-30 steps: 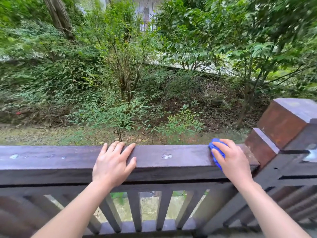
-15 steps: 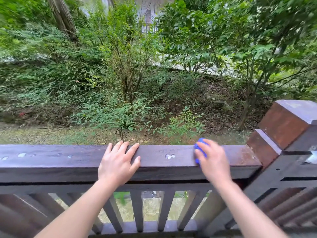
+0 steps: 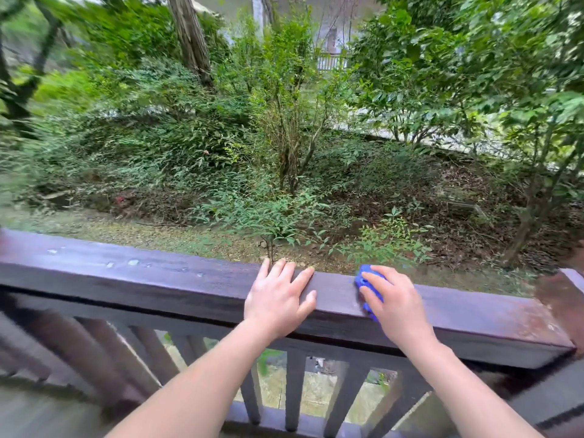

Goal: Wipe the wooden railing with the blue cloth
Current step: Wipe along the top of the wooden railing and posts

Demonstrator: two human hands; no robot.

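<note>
A person's right hand (image 3: 396, 303) presses a blue cloth (image 3: 368, 284) flat against the top of a wooden railing (image 3: 177, 276), fingers spread over the bunched fabric so that only its left edge shows past the fingertips. The left hand (image 3: 278, 297) lies just to the left of the cloth, empty, palm down and fingers loosely spread on the same rail, apparently as a brace.

The rail's long axis runs left to right across the view, dropping slightly toward the right, where it meets a reddish-brown post (image 3: 565, 298) at the frame's edge. Pale spots (image 3: 132, 262) dot the top of the rail well to the left of the left hand, beyond either hand's present reach. Wood to the right of the cloth hand looks duller and worn, with a rusty tint close to the post.

The stroke must follow the rail lengthwise. Judging from the layout, the braced left hand sits directly in the cloth's path toward the spotted stretch, so it would need to lift or slide ahead before the right hand can carry the cloth that way. Slats (image 3: 294, 390) stand below the rail; shrubs fill the ground beyond.
</note>
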